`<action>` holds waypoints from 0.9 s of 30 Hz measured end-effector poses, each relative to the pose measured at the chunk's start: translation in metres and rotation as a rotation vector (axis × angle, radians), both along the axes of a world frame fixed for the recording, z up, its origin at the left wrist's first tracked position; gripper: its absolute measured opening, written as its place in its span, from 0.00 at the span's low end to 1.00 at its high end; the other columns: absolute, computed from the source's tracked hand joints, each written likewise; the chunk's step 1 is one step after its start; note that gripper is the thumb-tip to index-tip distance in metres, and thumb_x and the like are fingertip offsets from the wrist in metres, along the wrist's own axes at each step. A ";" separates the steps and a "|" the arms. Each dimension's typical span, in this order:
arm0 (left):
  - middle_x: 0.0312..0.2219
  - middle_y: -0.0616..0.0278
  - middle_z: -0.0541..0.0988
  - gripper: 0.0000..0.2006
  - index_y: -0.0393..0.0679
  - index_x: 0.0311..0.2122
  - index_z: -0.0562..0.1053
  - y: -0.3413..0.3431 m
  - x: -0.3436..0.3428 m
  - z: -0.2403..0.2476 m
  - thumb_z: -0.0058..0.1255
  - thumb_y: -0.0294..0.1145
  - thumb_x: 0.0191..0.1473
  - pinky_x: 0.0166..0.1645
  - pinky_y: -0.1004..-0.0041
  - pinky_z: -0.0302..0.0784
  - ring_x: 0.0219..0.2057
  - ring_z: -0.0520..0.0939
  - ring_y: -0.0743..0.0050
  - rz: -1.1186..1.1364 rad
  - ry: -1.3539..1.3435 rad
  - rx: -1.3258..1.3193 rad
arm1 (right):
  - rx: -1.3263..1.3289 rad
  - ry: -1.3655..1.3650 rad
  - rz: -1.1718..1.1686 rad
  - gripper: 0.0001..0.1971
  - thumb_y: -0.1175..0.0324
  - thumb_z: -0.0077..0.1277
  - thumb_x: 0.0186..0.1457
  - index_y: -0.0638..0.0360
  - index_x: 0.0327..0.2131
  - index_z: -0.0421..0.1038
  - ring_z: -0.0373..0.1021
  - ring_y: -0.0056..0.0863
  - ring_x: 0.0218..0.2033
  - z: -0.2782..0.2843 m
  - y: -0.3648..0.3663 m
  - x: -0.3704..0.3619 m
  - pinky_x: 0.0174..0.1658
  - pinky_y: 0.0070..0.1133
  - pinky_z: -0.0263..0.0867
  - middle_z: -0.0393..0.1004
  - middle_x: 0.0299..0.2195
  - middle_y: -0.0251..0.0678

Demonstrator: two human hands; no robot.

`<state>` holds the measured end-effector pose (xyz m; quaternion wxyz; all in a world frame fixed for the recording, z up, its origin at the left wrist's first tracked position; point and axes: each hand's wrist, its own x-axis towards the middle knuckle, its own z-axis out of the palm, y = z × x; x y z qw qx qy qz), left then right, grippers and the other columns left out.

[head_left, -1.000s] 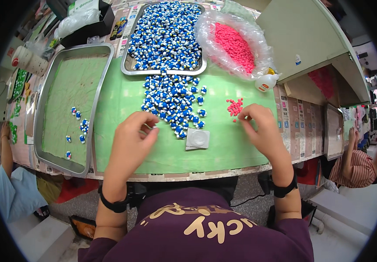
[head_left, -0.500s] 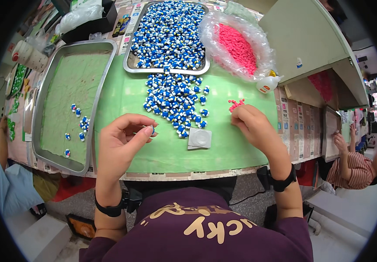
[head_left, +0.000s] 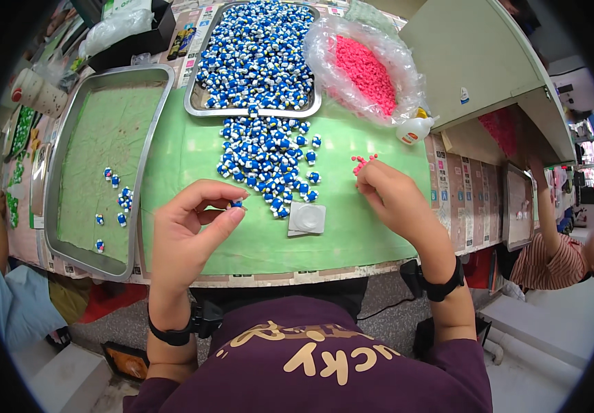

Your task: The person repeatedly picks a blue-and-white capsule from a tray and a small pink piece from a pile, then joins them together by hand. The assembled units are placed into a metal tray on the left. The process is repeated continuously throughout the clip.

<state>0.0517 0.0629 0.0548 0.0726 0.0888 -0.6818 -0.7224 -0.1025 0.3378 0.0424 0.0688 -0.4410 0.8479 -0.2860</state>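
Between the thumb and fingertips of my left hand [head_left: 197,224] is a small blue-and-white figurine [head_left: 235,204], partly covered by the fingers. My right hand [head_left: 396,196] is closed, its fingertips down at the near edge of a little group of pink pieces [head_left: 363,162]. Whether a pink piece is in those fingertips I cannot make out. Many more blue-and-white figurines [head_left: 262,155] are heaped on the green cloth [head_left: 269,258] between and beyond my hands. A small pale square with a round, clear-looking patch [head_left: 306,218] lies near the heap.
Beyond the heap stands a metal tray [head_left: 204,112] full of figurines. Left of it, another tray [head_left: 152,131] holds several figurines. A plastic bag [head_left: 317,65] of pink pieces, a white bottle [head_left: 415,129] and a grey cabinet [head_left: 476,62] stand at the right. People work at both sides.
The whole view has shifted slightly left. In my left fingertips the figurine shows a little more of its white parts. My right hand stays at the pink pieces, its fingers slightly shifted.
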 end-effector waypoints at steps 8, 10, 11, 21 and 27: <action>0.35 0.62 0.77 0.10 0.35 0.38 0.76 0.007 0.000 0.008 0.57 0.18 0.49 0.41 0.79 0.75 0.37 0.77 0.78 -0.010 -0.090 -0.077 | 0.242 -0.018 0.046 0.03 0.76 0.42 0.51 0.61 0.31 0.62 0.69 0.47 0.35 -0.009 0.002 -0.005 0.38 0.35 0.66 0.68 0.31 0.45; 0.35 0.63 0.78 0.10 0.35 0.38 0.76 0.006 -0.004 -0.002 0.58 0.18 0.48 0.40 0.79 0.75 0.36 0.78 0.78 -0.019 -0.070 0.002 | 0.193 -0.056 0.099 0.03 0.77 0.40 0.51 0.61 0.31 0.61 0.67 0.47 0.35 -0.003 0.001 -0.007 0.41 0.34 0.64 0.66 0.31 0.45; 0.35 0.63 0.78 0.10 0.35 0.38 0.76 0.005 -0.006 -0.004 0.58 0.18 0.48 0.39 0.79 0.76 0.35 0.78 0.78 -0.021 -0.081 0.018 | 0.155 -0.047 0.134 0.03 0.77 0.41 0.51 0.61 0.32 0.61 0.67 0.48 0.34 -0.003 0.000 -0.009 0.42 0.34 0.64 0.66 0.31 0.45; 0.30 0.60 0.79 0.09 0.33 0.40 0.74 0.007 -0.009 -0.007 0.55 0.20 0.52 0.35 0.76 0.77 0.29 0.80 0.75 -0.046 -0.012 0.043 | 0.192 -0.076 0.139 0.03 0.78 0.44 0.49 0.62 0.30 0.64 0.68 0.45 0.33 -0.005 0.000 -0.002 0.38 0.33 0.64 0.68 0.29 0.45; 0.28 0.64 0.79 0.11 0.36 0.42 0.76 0.010 -0.009 -0.008 0.57 0.22 0.51 0.34 0.80 0.74 0.29 0.79 0.81 -0.066 -0.007 0.002 | 0.238 -0.101 0.108 0.02 0.76 0.45 0.50 0.61 0.30 0.64 0.68 0.44 0.33 -0.016 0.005 -0.002 0.37 0.33 0.64 0.68 0.29 0.45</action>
